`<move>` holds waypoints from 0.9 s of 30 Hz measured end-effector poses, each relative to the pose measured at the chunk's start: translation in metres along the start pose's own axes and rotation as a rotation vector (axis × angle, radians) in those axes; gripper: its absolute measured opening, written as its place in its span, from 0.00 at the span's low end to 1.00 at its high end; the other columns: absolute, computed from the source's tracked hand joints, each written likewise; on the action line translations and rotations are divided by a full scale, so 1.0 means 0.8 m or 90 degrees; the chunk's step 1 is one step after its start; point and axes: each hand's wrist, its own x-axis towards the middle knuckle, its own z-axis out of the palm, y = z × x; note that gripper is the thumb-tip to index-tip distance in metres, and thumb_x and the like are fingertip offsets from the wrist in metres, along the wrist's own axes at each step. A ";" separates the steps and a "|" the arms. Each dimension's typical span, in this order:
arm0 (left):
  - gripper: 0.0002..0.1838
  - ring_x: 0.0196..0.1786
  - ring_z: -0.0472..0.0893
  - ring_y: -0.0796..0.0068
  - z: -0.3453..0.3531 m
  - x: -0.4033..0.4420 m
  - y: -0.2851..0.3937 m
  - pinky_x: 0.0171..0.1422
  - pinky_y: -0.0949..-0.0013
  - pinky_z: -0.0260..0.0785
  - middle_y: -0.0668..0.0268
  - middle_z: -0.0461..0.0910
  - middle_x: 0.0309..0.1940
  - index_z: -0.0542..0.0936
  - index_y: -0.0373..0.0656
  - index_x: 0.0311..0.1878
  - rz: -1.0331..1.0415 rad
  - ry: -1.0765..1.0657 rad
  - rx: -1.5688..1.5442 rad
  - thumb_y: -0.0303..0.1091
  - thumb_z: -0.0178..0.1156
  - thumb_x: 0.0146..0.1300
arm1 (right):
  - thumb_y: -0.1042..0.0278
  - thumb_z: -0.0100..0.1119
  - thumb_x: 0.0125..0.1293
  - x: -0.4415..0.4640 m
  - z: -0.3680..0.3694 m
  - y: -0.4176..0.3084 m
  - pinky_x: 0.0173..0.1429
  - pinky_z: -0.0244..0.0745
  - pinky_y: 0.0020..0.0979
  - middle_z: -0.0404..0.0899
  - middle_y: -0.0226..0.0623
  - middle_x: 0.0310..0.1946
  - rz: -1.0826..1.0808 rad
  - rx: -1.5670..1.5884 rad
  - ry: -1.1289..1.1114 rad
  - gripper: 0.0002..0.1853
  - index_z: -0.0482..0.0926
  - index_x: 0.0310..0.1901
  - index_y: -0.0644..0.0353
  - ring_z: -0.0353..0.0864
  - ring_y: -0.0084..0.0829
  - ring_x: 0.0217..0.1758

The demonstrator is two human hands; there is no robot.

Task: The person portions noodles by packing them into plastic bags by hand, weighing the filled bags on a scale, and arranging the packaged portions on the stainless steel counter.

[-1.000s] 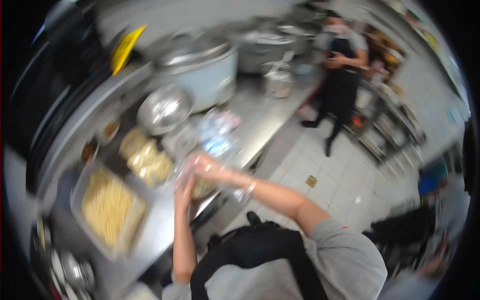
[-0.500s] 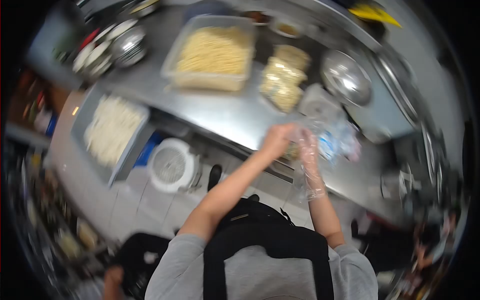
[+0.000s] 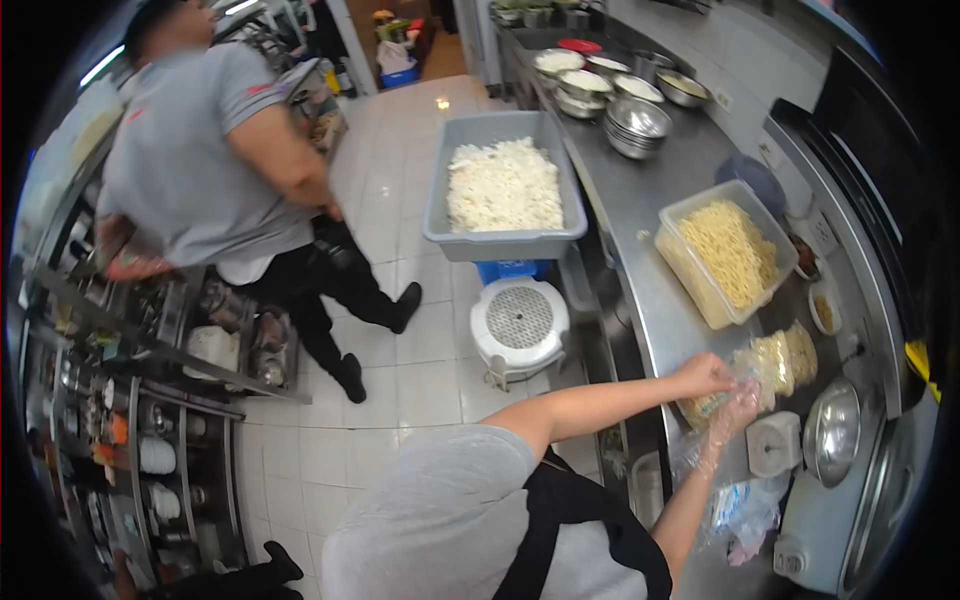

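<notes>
My left hand [image 3: 706,375], bare, has its fingers pinched on the edge of a clear plastic bag. My right hand [image 3: 735,412], in a clear plastic glove, is close beside it with its fingers closed at the same thin plastic. Behind the hands lie bagged yellow noodles [image 3: 775,365] on the steel counter [image 3: 640,240]. A large clear tub of loose noodles [image 3: 728,258] stands to their left. A small white scale [image 3: 774,444] is just right of my right hand, near a steel bowl [image 3: 832,432] and plastic bags [image 3: 745,505].
A grey bin of white food [image 3: 505,190] stands by the counter, near a round white appliance [image 3: 520,318]. Stacked bowls [image 3: 637,128] sit at the counter's far end. A co-worker [image 3: 215,160] stands at the left by shelves [image 3: 150,440]; another person's legs [image 3: 240,580] show at bottom left.
The view has swung left, bringing the grey bin and a co-worker into clearer sight. My hands stay close together at the plastic and are now nearer the bagged noodles.
</notes>
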 end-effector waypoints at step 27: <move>0.08 0.36 0.77 0.55 -0.055 0.029 0.027 0.41 0.60 0.69 0.54 0.79 0.29 0.79 0.36 0.33 0.230 -0.028 0.170 0.25 0.51 0.54 | 0.73 0.54 0.53 0.015 -0.028 -0.057 0.44 0.69 0.42 0.75 0.43 0.27 -0.395 -0.131 0.005 0.04 0.77 0.31 0.59 0.73 0.50 0.35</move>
